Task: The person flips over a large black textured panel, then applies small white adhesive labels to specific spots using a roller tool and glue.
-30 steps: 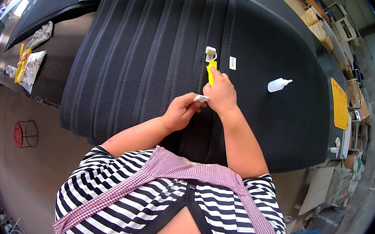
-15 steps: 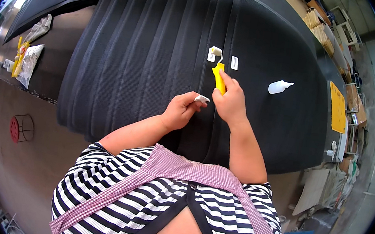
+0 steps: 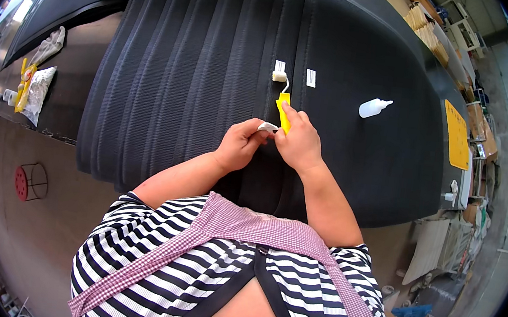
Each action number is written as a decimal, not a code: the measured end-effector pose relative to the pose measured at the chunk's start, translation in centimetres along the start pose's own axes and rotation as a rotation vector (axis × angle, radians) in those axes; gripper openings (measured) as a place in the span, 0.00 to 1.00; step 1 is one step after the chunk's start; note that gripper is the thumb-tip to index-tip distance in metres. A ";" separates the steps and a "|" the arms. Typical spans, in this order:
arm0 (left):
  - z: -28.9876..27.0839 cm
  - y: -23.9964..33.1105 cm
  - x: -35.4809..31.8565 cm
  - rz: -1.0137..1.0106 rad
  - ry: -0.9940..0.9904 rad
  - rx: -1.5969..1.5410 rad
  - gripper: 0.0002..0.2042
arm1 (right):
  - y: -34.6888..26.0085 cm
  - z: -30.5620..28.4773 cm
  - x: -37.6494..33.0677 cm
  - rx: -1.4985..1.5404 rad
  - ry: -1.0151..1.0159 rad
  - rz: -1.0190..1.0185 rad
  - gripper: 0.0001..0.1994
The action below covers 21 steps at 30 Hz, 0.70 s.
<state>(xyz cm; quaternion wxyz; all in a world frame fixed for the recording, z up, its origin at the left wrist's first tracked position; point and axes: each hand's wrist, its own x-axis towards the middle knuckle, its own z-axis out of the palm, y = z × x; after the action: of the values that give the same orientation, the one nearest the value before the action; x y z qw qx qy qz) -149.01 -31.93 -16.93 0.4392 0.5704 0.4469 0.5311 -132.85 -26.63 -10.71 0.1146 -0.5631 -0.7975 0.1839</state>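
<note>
My right hand (image 3: 299, 140) is closed around the yellow handle of a small hand roller (image 3: 282, 113). Its whitish roller head rests at the near edge of a white label (image 3: 279, 65) on a ribbed black mat (image 3: 168, 86). Just to the left, my left hand (image 3: 240, 144) pinches a small crumpled white piece (image 3: 266, 126), paper or cloth, I cannot tell which. The two hands almost meet. A second white label (image 3: 311, 78) lies a little to the right, across a seam.
A white squeeze bottle (image 3: 372, 108) lies on the mat's smooth right part. At the right edge is a yellow sheet (image 3: 456, 134). On the left of the table are a plastic bag (image 3: 38, 95) and yellow-handled items. A red-topped stool (image 3: 23, 183) stands on the floor.
The roller has come toward me, from the far part of the left label to its near edge. My right hand has moved left, closer to my left hand and the white piece.
</note>
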 end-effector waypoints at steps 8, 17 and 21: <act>0.0 -0.6 0.0 0.012 -0.029 0.006 0.08 | 3.8 1.2 -2.8 0.325 0.274 -0.004 0.30; 0.1 -0.8 -0.1 0.015 -0.070 0.095 0.08 | 9.6 -1.1 -2.5 0.012 0.329 0.139 0.26; -0.1 -0.5 -0.1 0.010 -0.049 0.087 0.08 | 11.1 -1.9 -1.9 0.179 0.522 0.254 0.21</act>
<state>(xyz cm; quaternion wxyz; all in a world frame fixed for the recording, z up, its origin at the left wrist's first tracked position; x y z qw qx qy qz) -149.15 -31.96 -17.48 0.4223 0.6041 0.4557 0.4991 -121.95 -24.75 -13.62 0.3412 -0.6742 -0.6448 0.1153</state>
